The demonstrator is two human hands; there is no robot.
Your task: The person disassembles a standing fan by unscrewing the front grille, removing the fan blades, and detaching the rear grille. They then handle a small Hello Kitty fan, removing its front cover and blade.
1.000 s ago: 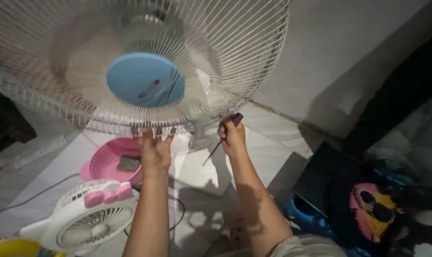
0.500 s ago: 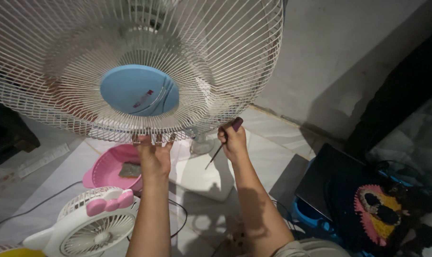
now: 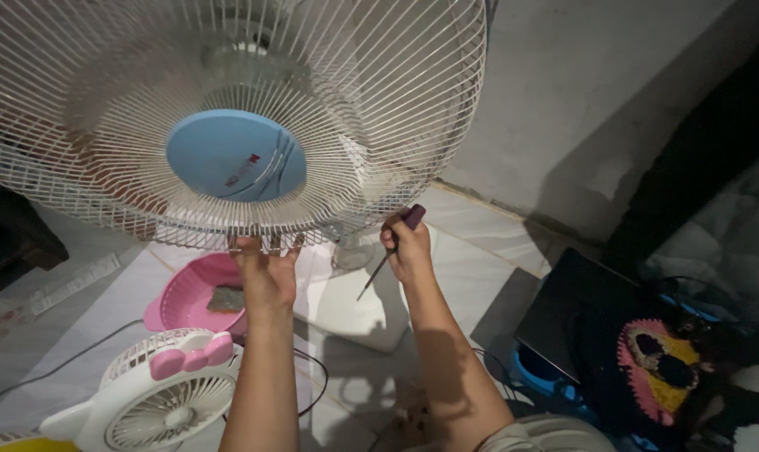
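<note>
A large white wire fan guard (image 3: pixel 371 109) with a round blue centre cap (image 3: pixel 235 156) fills the upper left. My left hand (image 3: pixel 266 272) grips the lower rim of the guard from below. My right hand (image 3: pixel 407 247) is beside it at the rim's lower right, holding a screwdriver (image 3: pixel 392 251) with a dark purple handle; its thin shaft points down and to the left. The fan's white base (image 3: pixel 354 305) stands on the floor behind my hands.
A pink plastic basin (image 3: pixel 191 297) with a small grey object in it lies on the floor. A small white desk fan (image 3: pixel 166 402) with a pink bow is at the lower left. A dark box (image 3: pixel 576 314) and a pink-edged mat (image 3: pixel 660 360) lie at the right, below a grey wall (image 3: pixel 597 109).
The view has shifted slightly, so the guard sits further left and lower. Both hands stay at the guard's lower rim; the screwdriver remains in my right hand.
</note>
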